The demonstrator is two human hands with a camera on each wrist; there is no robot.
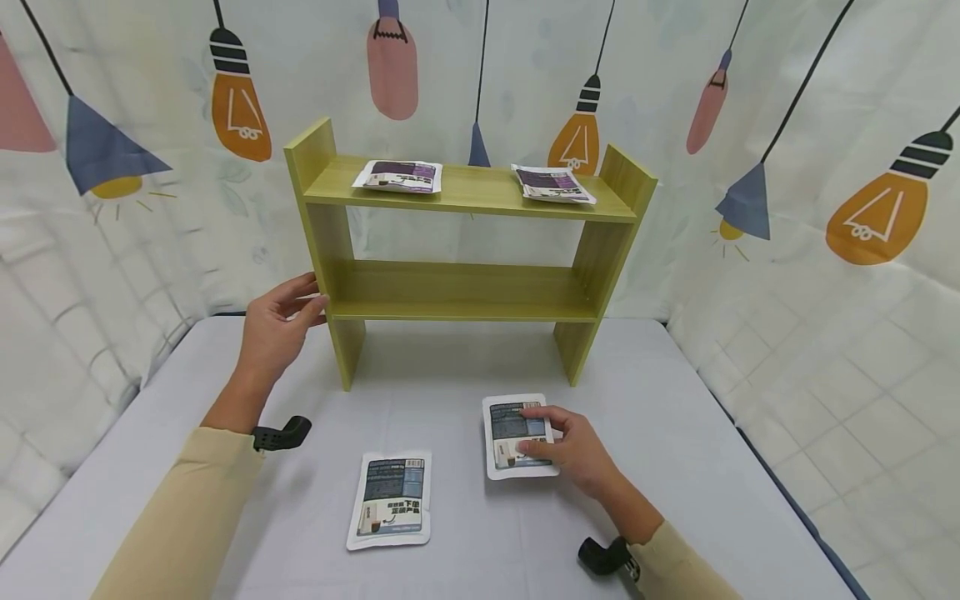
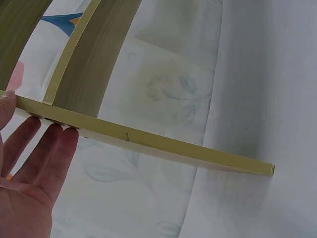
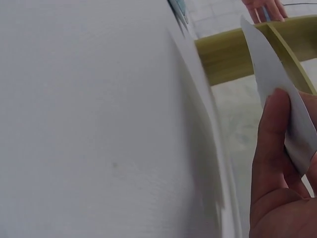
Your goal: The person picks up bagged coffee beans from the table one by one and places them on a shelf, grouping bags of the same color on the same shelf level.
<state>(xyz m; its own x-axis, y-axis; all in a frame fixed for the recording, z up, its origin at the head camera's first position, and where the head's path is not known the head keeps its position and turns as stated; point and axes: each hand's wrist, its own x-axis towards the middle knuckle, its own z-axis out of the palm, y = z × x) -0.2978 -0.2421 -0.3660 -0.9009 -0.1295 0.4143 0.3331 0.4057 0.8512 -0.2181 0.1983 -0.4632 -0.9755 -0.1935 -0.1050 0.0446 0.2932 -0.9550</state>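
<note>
A two-tier yellow-green wooden shelf (image 1: 457,292) stands at the back of the table. My left hand (image 1: 279,323) holds its left side panel (image 2: 148,146), thumb at the front edge and fingers against the outer face. With my right hand (image 1: 573,450) I pinch a white-edged flat pouch (image 1: 517,437) by its right side, raised a little off the table. The right wrist view shows this pouch edge-on, between thumb and fingers (image 3: 272,134). Another matching pouch (image 1: 390,500) lies flat on the table, left of the held one.
On the top board rest two purple-and-white pouches, one on the left (image 1: 399,177) and one on the right (image 1: 553,184). The lower board (image 1: 457,292) is bare wood. A white cloth (image 1: 300,517) covers the table, and a lamp-patterned curtain (image 1: 315,75) hangs behind.
</note>
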